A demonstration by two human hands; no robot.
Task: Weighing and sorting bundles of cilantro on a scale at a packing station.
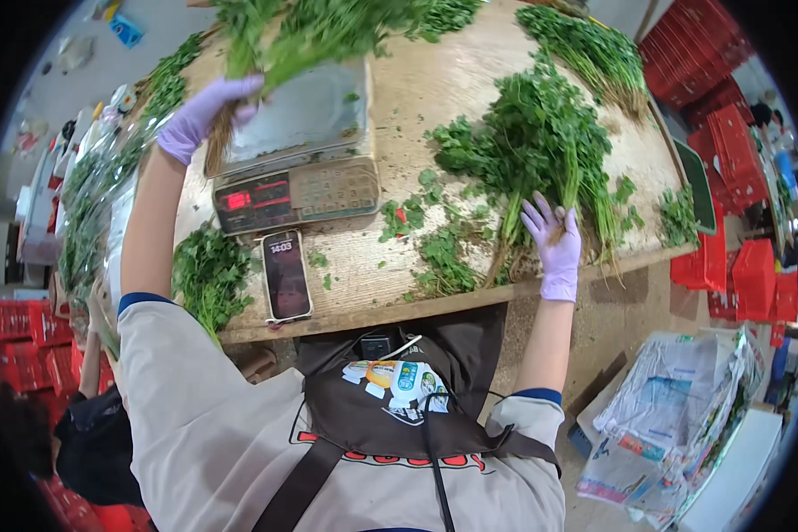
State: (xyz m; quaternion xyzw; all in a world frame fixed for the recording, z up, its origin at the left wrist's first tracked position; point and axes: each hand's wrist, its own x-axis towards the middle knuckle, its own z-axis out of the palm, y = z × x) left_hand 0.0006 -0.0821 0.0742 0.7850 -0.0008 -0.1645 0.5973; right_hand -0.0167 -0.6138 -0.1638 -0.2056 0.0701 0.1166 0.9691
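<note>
At the upper left, my left hand (206, 115), in a purple glove, is closed round the root end of a leafy coriander bunch (328, 40), blurred by motion. The bunch is above the metal pan of a digital scale (297, 111), and its pale roots hang below my fingers. My right hand (554, 244), gloved the same way, is at the root end of a coriander heap (541, 133) on the right part of the table. Its fingers are bent around some stems and roots, with the fingertips partly apart.
A phone (286, 275) lies by the wooden table's (399, 306) front edge, beside loose coriander (208, 275). More coriander (590, 53) lies at the far right. Red crates (727, 160) stand right; a plastic-covered pile (674, 417) stands lower right. Another person (97, 434) is at the lower left.
</note>
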